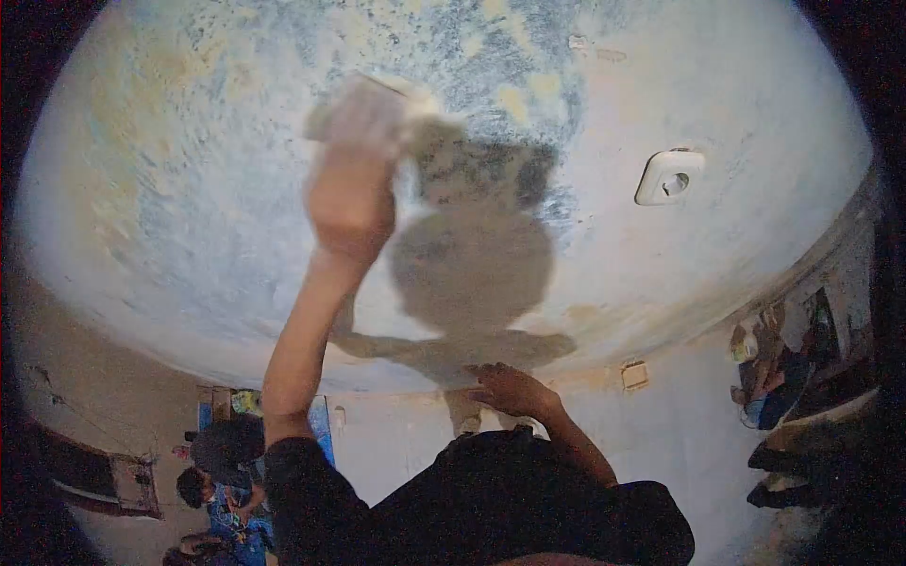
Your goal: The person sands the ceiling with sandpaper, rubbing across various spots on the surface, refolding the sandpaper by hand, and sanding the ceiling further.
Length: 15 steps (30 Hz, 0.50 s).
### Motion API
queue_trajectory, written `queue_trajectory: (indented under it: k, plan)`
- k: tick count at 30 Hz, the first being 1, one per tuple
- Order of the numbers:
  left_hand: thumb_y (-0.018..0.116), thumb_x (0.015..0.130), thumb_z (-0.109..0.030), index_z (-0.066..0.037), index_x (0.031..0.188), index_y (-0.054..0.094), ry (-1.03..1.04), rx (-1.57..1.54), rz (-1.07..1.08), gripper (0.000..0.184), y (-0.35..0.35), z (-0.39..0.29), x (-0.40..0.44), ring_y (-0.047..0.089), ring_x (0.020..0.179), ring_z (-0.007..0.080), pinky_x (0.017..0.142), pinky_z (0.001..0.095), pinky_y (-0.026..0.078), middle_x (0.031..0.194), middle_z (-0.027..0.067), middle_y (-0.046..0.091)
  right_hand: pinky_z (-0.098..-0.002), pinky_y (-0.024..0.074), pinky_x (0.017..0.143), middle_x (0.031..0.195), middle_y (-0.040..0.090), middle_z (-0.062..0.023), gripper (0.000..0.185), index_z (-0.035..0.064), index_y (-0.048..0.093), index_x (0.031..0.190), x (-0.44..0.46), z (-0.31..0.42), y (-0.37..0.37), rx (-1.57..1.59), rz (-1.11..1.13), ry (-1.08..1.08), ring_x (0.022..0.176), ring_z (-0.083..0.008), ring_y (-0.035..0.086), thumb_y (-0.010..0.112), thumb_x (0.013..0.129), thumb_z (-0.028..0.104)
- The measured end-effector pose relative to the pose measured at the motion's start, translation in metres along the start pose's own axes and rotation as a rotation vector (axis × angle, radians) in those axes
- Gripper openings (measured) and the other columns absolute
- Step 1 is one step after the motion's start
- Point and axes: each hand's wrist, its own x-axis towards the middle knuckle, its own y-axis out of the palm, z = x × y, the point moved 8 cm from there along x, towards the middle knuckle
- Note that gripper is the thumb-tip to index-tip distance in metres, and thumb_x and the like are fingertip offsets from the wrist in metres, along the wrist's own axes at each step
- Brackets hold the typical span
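Note:
My left hand [351,203] is raised high against a patchy wall [226,189] of white, blue-grey and yellowish colour. Its fingers are closed on a pale flat pad [423,106], pressed to or very near the wall surface; motion blur hides its exact kind. Low in front of my body, my right hand [512,389] has its fingers stretched out and holds nothing. Whether it touches the wall I cannot tell. My own shadow falls on the wall between the two hands.
A white round-holed wall socket [672,177] sits to the right. Lower down is a small beige box-like fitting [635,375]. People [231,491] are at the lower left. Dark objects and hanging items [769,368] line the right side.

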Motion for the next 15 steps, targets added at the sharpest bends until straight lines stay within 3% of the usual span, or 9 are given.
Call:
queue_trajectory:
  k: [5,7,8,9,12,13,14,15]
  plan:
    - [0.053,0.080,-0.003,0.001,0.113,0.059,0.197,-0.065,0.158,0.034,0.038,-0.043,-0.022,0.053,0.118,0.0381,0.100,0.0433,0.043,0.124,0.0215,0.056,-0.0480,0.0396,0.099,0.124,0.053,-0.0255,0.058,0.0022,0.037,0.137,-0.002,-0.003,0.005,-0.018,0.086,0.037,0.113,-0.0409,0.051,0.046,0.095,0.042]
    - [0.053,0.086,-0.011,-0.003,0.133,0.045,0.139,-0.370,0.107,0.048,0.021,-0.028,-0.009,0.049,0.122,0.0335,0.102,0.0417,0.040,0.134,0.0191,0.049,-0.0483,0.0400,0.099,0.122,0.054,-0.0259,0.059,0.0037,0.037,0.138,-0.001,-0.008,0.005,0.011,0.054,0.022,0.115,-0.0410,0.050,0.047,0.094,0.041]
    - [0.053,0.087,-0.011,-0.003,0.132,0.046,-0.038,0.061,0.202,0.046,0.003,0.000,0.005,0.052,0.120,0.0343,0.098,0.0412,0.044,0.134,0.0190,0.049,-0.0480,0.0401,0.099,0.123,0.054,-0.0256,0.058,0.0040,0.037,0.138,-0.003,-0.010,0.005,0.026,0.015,0.030,0.115,-0.0409,0.050,0.047,0.094,0.041]
    - [0.053,0.087,-0.011,-0.003,0.132,0.046,-0.037,0.061,0.204,0.046,0.005,0.001,0.007,0.052,0.120,0.0343,0.098,0.0412,0.044,0.134,0.0190,0.049,-0.0477,0.0402,0.099,0.123,0.054,-0.0253,0.058,0.0044,0.037,0.138,-0.004,-0.011,0.004,0.040,-0.022,0.039,0.115,-0.0407,0.050,0.047,0.094,0.041]
    - [0.057,0.078,-0.010,-0.003,0.115,0.061,-0.104,0.232,-0.171,0.038,-0.018,-0.001,-0.002,0.060,0.105,0.0274,0.090,0.0386,0.048,0.116,0.0134,0.063,-0.0471,0.0368,0.102,0.130,0.050,-0.0230,0.057,0.0024,0.040,0.136,-0.002,-0.013,0.010,0.004,0.084,0.114,0.116,-0.0401,0.050,0.045,0.095,0.042]
    - [0.059,0.076,-0.007,-0.006,0.114,0.062,-0.020,0.149,0.343,0.037,0.036,-0.018,-0.040,0.062,0.099,0.0269,0.081,0.0375,0.051,0.112,0.0119,0.064,-0.0471,0.0368,0.102,0.130,0.050,-0.0230,0.057,0.0024,0.040,0.136,0.000,-0.016,0.015,0.008,0.092,0.110,0.116,-0.0401,0.050,0.045,0.095,0.042]
    - [0.059,0.076,-0.007,-0.006,0.114,0.062,-0.025,0.149,0.354,0.037,0.035,-0.020,-0.041,0.062,0.099,0.0269,0.081,0.0375,0.051,0.112,0.0119,0.064,-0.0467,0.0362,0.103,0.131,0.049,-0.0224,0.055,0.0027,0.042,0.135,0.002,-0.013,0.020,0.004,0.101,0.032,0.117,-0.0400,0.049,0.045,0.095,0.042]
    - [0.060,0.077,-0.006,-0.006,0.112,0.062,0.191,0.060,0.230,0.036,0.025,-0.039,-0.035,0.062,0.097,0.0269,0.079,0.0376,0.051,0.109,0.0115,0.064,-0.0464,0.0356,0.103,0.132,0.049,-0.0217,0.054,0.0030,0.044,0.134,0.004,-0.010,0.023,-0.003,0.105,-0.047,0.117,-0.0399,0.048,0.044,0.096,0.041]
